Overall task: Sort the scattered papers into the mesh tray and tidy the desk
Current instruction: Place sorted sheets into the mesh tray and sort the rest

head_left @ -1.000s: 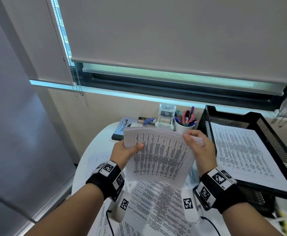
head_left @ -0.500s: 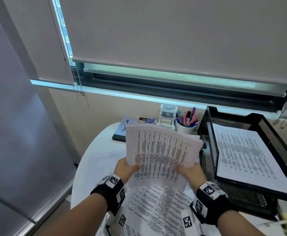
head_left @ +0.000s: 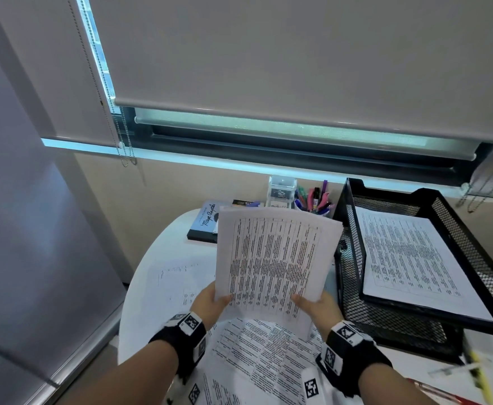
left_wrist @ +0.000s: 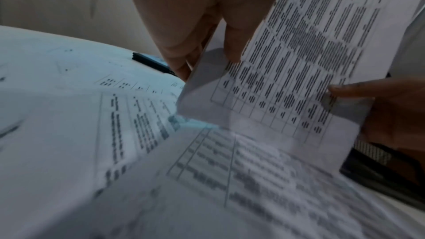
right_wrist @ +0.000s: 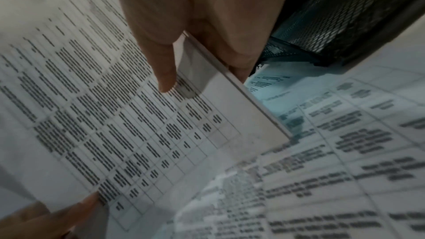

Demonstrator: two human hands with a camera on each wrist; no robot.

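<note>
I hold a stack of printed papers [head_left: 271, 258] upright above the white desk [head_left: 157, 252]. My left hand [head_left: 213, 302] pinches its lower left corner, thumb on the front. My right hand [head_left: 316, 306] pinches the lower right edge. The left wrist view shows the stack of papers [left_wrist: 299, 61] held between thumb and fingers [left_wrist: 181, 64], and the right wrist view shows the same stack of papers [right_wrist: 115, 115] with my thumb on its printed face. The black mesh tray [head_left: 473, 244] stands to the right with printed sheets [head_left: 408, 258] in its upper tier. More loose papers [head_left: 262, 352] lie under my hands.
A dark book [head_left: 207, 223], a clear box [head_left: 281, 191] and a cup of pens [head_left: 315, 200] stand at the back of the desk by the wall. A faint sheet [head_left: 178, 285] lies at the left. A yellow pen [head_left: 479, 372] lies at the lower right.
Both hands slid from the stack's upper sides down to its bottom corners, and the stack now stands more upright. The view shifted slightly.
</note>
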